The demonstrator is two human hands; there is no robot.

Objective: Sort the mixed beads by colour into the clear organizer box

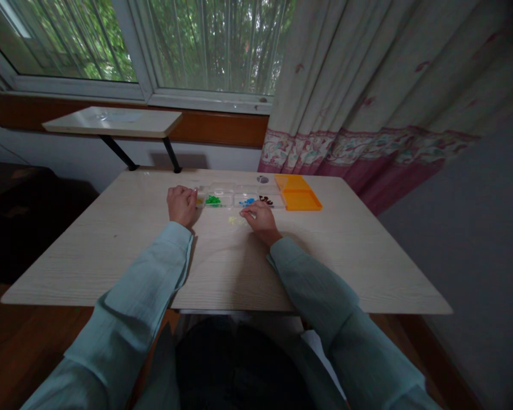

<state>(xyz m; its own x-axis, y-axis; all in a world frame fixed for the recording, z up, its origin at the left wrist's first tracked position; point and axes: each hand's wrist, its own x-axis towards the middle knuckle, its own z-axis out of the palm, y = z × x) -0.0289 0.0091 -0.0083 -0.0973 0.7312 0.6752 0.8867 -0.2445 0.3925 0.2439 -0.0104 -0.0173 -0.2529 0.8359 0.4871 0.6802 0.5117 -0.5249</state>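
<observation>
A clear compartment tray (228,192) lies on the wooden table (222,262), holding green pieces (212,200), blue pieces (247,201) and dark brown pieces (265,200) in separate compartments. My left hand (182,205) rests curled against the tray's left end. My right hand (260,219) lies on the table just in front of the tray, fingers pinched together beside a small heap of pale yellow pieces (236,220). What the pinch holds is too small to see.
An orange lid (298,193) lies open at the tray's right end. A small round grey object (262,179) sits behind the tray. A white shelf (111,121) juts out under the window. A curtain (367,114) hangs at the right.
</observation>
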